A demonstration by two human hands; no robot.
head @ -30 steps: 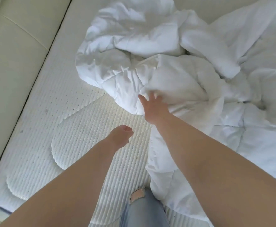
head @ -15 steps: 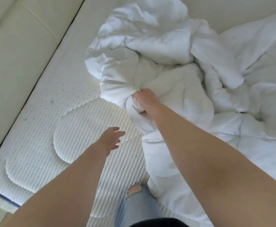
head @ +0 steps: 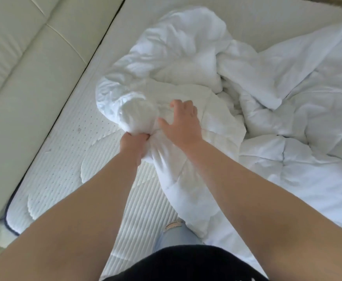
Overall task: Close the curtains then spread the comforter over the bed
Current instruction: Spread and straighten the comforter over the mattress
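Observation:
A white comforter point(head: 196, 63) lies crumpled in a heap over the middle and right of the bare white mattress point(head: 68, 151). My left hand point(head: 134, 146) grips a bunched fold at the heap's near left edge, fingers curled tight round the cloth. Just to its right, my right hand point(head: 183, 123) rests on top of the comforter with its fingers spread and slightly bent. No curtains are in view.
A cream padded headboard or wall panel point(head: 20, 74) runs along the left side of the mattress. My knee in torn light jeans point(head: 174, 233) is on the mattress near the bottom centre. The mattress surface at the left is uncovered.
My left hand moved up from the mattress and took hold of the comforter's fold. My right hand let go of the bunch it gripped and now lies spread on top.

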